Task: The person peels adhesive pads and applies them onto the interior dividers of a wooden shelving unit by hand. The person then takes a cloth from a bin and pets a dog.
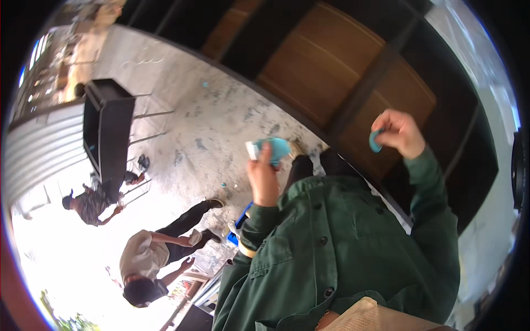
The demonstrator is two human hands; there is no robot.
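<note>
My left hand (263,179) is closed around a light-blue sheet-like piece (280,149) with a white part at its left end. It is too blurred to tell whether this is one piece or several. In front of my body, to the right, my right hand (400,132) pinches a small curved teal piece (375,142) between thumb and fingers. Behind that hand stands a large dark piece of furniture (309,110) with brown panels (320,55); a gap between the teal piece and the panel cannot be judged.
On the left, a person in a white shirt (144,256) holds a pale item; another person (96,201) is farther off. A black furniture piece (116,129) rests on thin metal stands. A blue bin (234,238) sits left of my body. Small teal scraps (205,84) lie on the concrete floor.
</note>
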